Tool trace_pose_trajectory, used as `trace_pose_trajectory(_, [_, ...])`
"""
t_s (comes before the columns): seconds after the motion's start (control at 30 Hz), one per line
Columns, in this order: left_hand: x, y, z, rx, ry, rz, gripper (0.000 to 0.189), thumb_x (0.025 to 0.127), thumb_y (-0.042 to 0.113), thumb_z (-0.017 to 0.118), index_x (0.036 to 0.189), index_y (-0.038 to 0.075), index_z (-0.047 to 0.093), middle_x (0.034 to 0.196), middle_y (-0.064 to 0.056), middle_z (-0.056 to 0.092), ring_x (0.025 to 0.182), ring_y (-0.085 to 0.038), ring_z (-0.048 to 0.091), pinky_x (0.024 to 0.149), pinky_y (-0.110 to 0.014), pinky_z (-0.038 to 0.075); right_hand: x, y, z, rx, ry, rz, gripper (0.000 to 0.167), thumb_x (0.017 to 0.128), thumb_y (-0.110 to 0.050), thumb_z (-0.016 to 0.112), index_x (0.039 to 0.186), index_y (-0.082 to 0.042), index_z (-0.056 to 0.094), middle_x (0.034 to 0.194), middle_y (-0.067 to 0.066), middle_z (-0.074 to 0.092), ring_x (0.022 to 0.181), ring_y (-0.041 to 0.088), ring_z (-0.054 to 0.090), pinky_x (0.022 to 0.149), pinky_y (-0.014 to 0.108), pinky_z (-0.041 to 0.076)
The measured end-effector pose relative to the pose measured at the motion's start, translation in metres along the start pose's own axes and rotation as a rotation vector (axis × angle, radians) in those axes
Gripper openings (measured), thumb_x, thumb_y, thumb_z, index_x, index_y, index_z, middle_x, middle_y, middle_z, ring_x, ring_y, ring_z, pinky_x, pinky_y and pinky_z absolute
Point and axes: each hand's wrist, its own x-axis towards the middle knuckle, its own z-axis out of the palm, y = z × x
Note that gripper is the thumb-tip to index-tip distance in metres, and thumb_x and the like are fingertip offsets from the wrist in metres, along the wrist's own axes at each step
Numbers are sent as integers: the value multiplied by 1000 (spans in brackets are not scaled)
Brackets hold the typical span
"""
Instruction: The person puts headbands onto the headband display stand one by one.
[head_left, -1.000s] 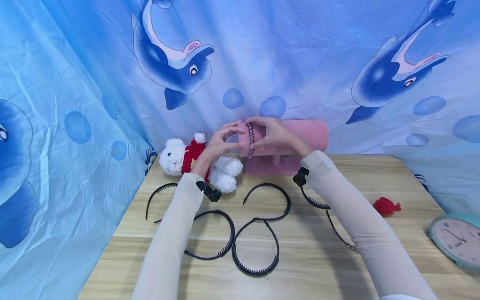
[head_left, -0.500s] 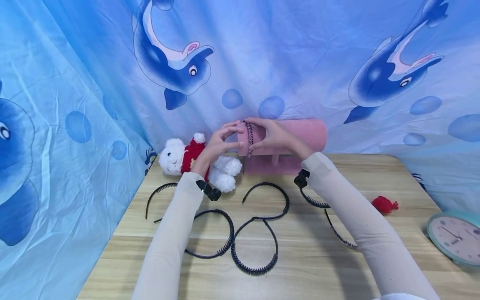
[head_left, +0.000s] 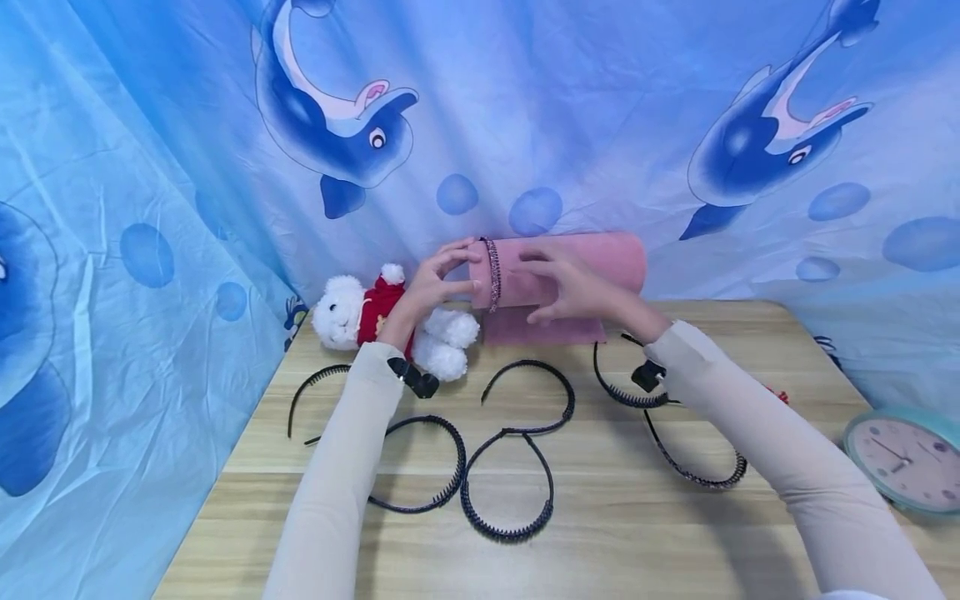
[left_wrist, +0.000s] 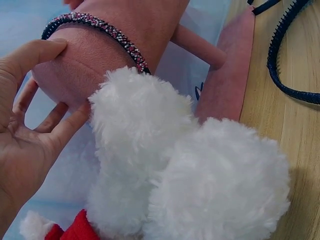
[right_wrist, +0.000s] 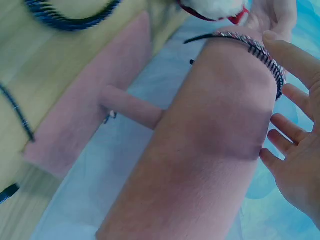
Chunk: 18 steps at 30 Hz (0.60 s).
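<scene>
A glittery headband [head_left: 495, 279] sat around a pink roll [head_left: 615, 254] close to its left end, along the far edge of the counter [head_left: 600, 542], between the left hand [head_left: 432, 287] and the right hand [head_left: 583, 290]. The left gripped the roll's end between thumb and fingers; the right, loose, fingers spread, was beside the roll, apart from the headband. A bear [head_left: 378, 312] lay near the counter's far left corner.

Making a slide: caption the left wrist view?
Left hand touching a pink roll that wears a glittery headband, plush toy in front.
</scene>
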Motion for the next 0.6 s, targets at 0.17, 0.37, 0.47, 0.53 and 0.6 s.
trace_pose_trajectory(0.17, [0, 1, 1, -3, 8, 13, 43, 86, -5, 75, 128, 2, 65, 162, 0, 40, 150, -32, 36, 127, -55, 24, -28, 1, 3, -32, -25, -36, 79, 73, -21, 91, 143, -7, 57, 154, 22, 45, 144, 42, 39, 121, 58, 34])
trace_pose_trajectory(0.37, [0, 2, 1, 5, 8, 31, 41, 86, -4, 75, 124, 6, 68, 160, 2, 42, 149, -30, 39, 126, -59, 24, -58, 9, 1, -52, -42, -39, 75, 71, -21, 92, 139, -7, 61, 146, 21, 53, 137, 39, 46, 117, 60, 39])
trace_pose_trajectory(0.47, [-1, 2, 1, 5, 10, 23, 42, 86, -5, 75, 126, 4, 66, 161, 2, 42, 149, -29, 39, 127, -58, 24, -75, 17, 1, -74, -54, -27, 70, 72, -20, 92, 135, -6, 64, 140, 22, 57, 131, 40, 50, 111, 60, 44])
trace_pose_trajectory(0.53, [-2, 3, 2, 3, 11, 18, 44, 86, -5, 75, 128, 1, 64, 162, 1, 41, 150, -29, 38, 127, -56, 24, -88, 23, 0, -90, -72, -17, 66, 72, -18, 92, 132, -5, 66, 136, 22, 59, 129, 41, 51, 109, 61, 45])
trace_pose_trajectory(0.6, [-3, 5, 3, -2, 9, 11, 46, 86, -6, 74, 130, -2, 62, 162, -1, 40, 151, -30, 37, 128, -53, 24, -100, 30, 0, -103, -93, -3, 63, 72, -17, 92, 128, -5, 68, 131, 21, 62, 125, 41, 54, 106, 61, 47])
